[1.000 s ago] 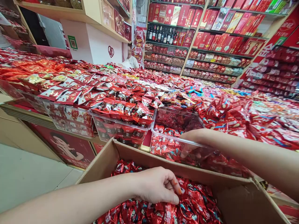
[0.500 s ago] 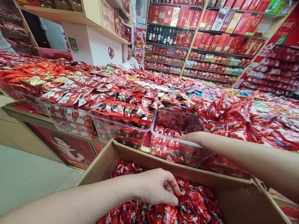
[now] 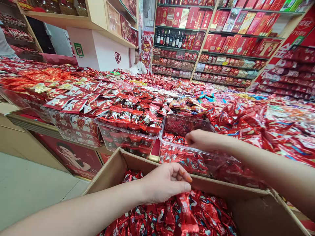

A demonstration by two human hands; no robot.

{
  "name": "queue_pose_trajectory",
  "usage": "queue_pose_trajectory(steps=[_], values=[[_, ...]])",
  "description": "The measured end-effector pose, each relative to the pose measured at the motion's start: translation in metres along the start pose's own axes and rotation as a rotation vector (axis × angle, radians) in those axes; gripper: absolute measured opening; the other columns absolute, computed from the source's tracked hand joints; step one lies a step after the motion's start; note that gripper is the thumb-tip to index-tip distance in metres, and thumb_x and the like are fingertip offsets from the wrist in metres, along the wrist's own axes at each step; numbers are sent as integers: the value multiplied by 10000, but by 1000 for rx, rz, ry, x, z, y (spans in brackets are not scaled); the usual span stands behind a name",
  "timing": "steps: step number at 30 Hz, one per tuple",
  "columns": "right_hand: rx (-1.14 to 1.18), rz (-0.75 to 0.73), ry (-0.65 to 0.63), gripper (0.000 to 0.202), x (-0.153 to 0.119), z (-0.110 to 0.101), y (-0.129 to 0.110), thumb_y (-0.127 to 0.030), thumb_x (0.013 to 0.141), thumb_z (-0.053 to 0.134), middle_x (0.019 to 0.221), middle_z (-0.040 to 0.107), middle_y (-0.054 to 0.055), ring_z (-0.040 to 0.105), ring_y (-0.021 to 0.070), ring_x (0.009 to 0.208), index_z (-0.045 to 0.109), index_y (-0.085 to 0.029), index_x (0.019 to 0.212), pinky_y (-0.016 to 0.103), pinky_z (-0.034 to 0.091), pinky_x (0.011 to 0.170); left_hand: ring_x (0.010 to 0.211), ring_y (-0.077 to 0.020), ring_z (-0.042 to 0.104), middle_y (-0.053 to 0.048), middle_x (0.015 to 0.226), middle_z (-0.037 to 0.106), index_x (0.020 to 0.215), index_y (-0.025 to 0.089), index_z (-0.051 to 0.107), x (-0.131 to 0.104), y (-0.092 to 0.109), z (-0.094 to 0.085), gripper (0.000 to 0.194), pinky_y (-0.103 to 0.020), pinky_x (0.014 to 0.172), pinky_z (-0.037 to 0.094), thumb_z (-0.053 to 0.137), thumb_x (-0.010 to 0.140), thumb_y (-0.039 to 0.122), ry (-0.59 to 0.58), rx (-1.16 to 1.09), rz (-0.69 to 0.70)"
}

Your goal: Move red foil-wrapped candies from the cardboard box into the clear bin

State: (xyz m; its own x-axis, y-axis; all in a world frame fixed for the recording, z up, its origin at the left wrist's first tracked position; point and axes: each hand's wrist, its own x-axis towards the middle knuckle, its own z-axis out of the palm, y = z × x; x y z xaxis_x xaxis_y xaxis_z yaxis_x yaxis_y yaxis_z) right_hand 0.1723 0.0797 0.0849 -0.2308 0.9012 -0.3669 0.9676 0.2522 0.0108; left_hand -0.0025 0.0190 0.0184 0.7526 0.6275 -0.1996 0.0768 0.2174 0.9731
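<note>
My left hand [image 3: 168,183] is above the cardboard box [image 3: 253,209], thumb and fingers pinched together. From the fingertips a red foil-wrapped candy [image 3: 187,213] hangs by its twisted end, over the loose red candies [image 3: 147,221] that fill the box. Over the clear plastic bin [image 3: 180,120], just inside its near rim, is my right hand [image 3: 200,140]. Its fingers are curled in, and whatever they may hold is hidden. Red wrapped candies [image 3: 183,159] lie low in that bin and show through its front wall.
To the left stand clear bins heaped with red-and-black packets [image 3: 130,116] and red-and-white packets [image 3: 71,101]. Larger red packets [image 3: 246,126] are piled on the right. Shelves of red gift boxes [image 3: 236,44] and wine bottles [image 3: 169,37] line the back; a person [image 3: 139,67] is there.
My left hand has risen from the candies in the box, with one candy hanging from its fingers. The right hand has come up out of the bin, fingers curled.
</note>
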Motion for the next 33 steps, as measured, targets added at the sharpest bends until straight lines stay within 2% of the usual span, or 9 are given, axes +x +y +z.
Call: queue_pose_trajectory(steps=[3,5,9,11,14,18,23,26,33], values=[[98,-38,341,191,-31,-11,-11,-341,760,449,655,566,27,476,129,567,525,-171,716,221,338,496,590,-46,400,38,630,452,751,120,494,-1,6,-2,157,-194,587,316,582,638,185,96,-26,74],[277,-98,425,226,-57,-4,-26,-395,749,466,557,533,-2,441,112,486,487,-196,643,208,328,433,600,-50,413,31,646,464,745,120,488,-1,7,-2,172,-199,594,326,595,638,201,119,-56,98],[640,-137,239,152,-92,41,-54,-339,717,533,562,529,-27,453,111,476,434,-225,700,200,340,402,676,-71,463,3,728,507,755,117,476,-2,5,2,178,-228,665,359,589,658,215,111,-140,161],[779,-140,245,161,-97,66,-60,-259,711,538,608,524,-34,469,110,506,396,-232,782,198,362,426,703,-71,467,4,744,506,760,118,474,-3,4,6,173,-235,705,362,582,671,220,130,-166,172],[748,-97,463,176,-96,90,-58,-224,734,504,702,510,-14,483,117,571,367,-228,844,217,402,496,732,-79,472,-2,783,499,819,129,468,-5,2,10,224,-247,704,376,564,690,285,107,-200,115],[554,-71,720,108,-95,100,-52,-201,757,474,684,453,-8,455,124,572,379,-217,804,241,397,518,690,-86,494,-14,790,509,921,142,449,-4,-2,13,335,-246,625,396,588,665,308,8,-213,0],[681,-86,593,222,-98,101,-46,-212,730,518,721,483,-3,466,135,609,407,-227,921,248,415,541,772,-89,508,-29,840,543,942,133,480,-2,-3,14,341,-251,740,384,615,632,177,39,-232,14],[720,-105,506,223,-98,107,-40,-202,738,497,767,520,8,499,145,660,427,-230,948,262,435,593,764,-100,518,-38,863,549,915,134,491,0,-2,14,285,-260,712,395,588,651,181,60,-216,-3],[682,-67,660,173,-96,122,-49,-210,749,482,807,552,17,530,157,693,438,-244,913,269,442,607,653,-78,522,-12,779,550,864,141,477,4,-4,10,258,-242,640,405,595,647,213,100,-224,-3]])
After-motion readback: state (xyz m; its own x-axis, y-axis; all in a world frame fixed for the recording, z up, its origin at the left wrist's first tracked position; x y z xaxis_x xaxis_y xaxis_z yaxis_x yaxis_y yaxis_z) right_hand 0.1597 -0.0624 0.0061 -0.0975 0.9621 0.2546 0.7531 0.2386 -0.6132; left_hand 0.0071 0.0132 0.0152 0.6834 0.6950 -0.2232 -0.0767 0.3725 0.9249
